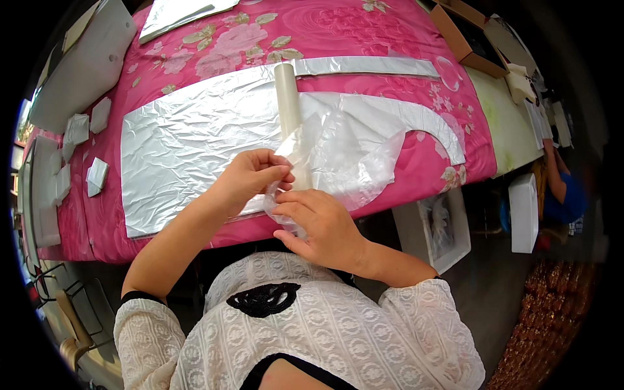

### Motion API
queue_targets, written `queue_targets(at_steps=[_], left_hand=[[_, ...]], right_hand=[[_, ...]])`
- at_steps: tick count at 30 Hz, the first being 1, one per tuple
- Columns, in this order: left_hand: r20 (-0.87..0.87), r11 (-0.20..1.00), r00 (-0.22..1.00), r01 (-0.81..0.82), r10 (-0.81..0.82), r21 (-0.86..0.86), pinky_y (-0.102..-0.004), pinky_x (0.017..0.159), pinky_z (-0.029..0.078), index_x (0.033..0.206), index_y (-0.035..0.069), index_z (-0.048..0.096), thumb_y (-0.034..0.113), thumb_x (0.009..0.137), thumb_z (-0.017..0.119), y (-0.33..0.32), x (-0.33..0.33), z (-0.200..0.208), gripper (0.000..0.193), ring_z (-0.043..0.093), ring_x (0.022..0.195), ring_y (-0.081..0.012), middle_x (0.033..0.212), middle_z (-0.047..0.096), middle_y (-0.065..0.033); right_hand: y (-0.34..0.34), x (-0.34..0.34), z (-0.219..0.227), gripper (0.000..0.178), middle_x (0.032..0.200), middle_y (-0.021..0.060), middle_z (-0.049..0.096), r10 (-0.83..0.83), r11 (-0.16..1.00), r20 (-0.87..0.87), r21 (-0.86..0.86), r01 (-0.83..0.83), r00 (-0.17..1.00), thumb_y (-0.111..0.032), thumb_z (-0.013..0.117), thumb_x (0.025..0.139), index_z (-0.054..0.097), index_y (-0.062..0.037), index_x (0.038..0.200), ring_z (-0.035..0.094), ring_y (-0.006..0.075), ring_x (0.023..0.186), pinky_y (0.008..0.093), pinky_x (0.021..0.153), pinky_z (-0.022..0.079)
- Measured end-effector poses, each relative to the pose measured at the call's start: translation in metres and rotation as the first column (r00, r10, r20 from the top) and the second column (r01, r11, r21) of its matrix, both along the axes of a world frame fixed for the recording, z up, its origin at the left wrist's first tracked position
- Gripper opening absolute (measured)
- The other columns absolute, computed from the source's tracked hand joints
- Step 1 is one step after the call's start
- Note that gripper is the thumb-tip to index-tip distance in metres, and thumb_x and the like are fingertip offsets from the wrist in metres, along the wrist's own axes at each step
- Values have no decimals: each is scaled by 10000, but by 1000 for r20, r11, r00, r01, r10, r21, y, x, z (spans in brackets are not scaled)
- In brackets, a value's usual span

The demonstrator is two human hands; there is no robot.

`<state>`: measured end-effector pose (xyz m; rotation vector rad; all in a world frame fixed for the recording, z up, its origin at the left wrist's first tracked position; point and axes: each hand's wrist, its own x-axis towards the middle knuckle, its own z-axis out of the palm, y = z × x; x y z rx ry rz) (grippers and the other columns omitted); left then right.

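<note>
My left hand (250,179) pinches the edge of a thin clear plastic film (361,159), thumb against fingers. Close by it, my right hand (318,227) has its fingers bent over the gathered near end of the same film, thumb apart below. The film spreads crumpled to the right of my hands. Beyond them lies a long pale roll (286,97), its near end behind the film. Under the roll is a wrinkled silver foil sheet (195,133), wide at the left, with a curved foil-covered arm (432,123) reaching right.
A pink flowered cloth (221,49) covers the table. Small foil-wrapped blocks (97,177) sit at the left, beside a white foam box (84,71). A cardboard box (471,39) stands far right. Below the table edge is a white foam bin (432,227). Another person (565,195) is at the right.
</note>
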<state>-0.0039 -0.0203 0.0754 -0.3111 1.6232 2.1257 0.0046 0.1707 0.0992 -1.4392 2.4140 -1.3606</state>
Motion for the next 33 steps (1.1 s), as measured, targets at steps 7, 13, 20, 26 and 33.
queue_targets(at_steps=[7, 13, 20, 26, 33], left_hand=[[154, 947, 960, -188, 233, -261, -267, 660, 489, 875, 45, 558, 94, 839, 581, -170, 54, 5, 65, 610, 726, -127, 801, 613, -58], [-72, 564, 996, -90, 53, -821, -263, 649, 479, 901, -23, 561, -36, 767, 525, -224, 67, -20, 139, 615, 737, -137, 769, 625, -80], [-341, -87, 889, -383, -306, -920, -376, 841, 460, 1045, 34, 559, -50, 766, 540, -156, 45, 12, 292, 565, 987, -331, 1057, 600, -141], [-608, 430, 679, -444, -412, -786, -390, 1003, 368, 1246, 7, 458, -17, 797, 543, -30, 11, -21, 458, 434, 1204, -335, 1315, 456, -150], [-555, 317, 711, -456, -432, -832, -438, 1092, 241, 1324, -87, 330, 62, 845, 453, 13, -13, -67, 517, 292, 1319, -355, 1401, 323, -233]], right_hand=[[26, -3, -9, 389, 1088, 146, 564, -155, 967, -96, 190, 171, 983, -203, 685, 748, 562, -8, 1061, 538, 325, 984, 408, 849, 432], [55, -52, -40, 453, 1111, 225, 572, -382, 767, -306, 421, 484, 872, -295, 627, 801, 564, 31, 1110, 534, 368, 1026, 447, 888, 406], [173, -141, 1, 405, 994, 222, 620, -749, 338, -448, 375, 863, 488, -318, 548, 872, 586, 49, 1037, 587, 358, 920, 414, 812, 451], [60, -34, -2, 447, 644, 143, 619, -490, 779, 303, 572, 255, 817, -454, 616, 814, 632, -9, 776, 613, 291, 616, 370, 584, 469], [31, 11, -36, 540, 746, 195, 648, -323, 889, 645, 458, -13, 692, -468, 691, 726, 634, 52, 859, 649, 314, 699, 375, 645, 499]])
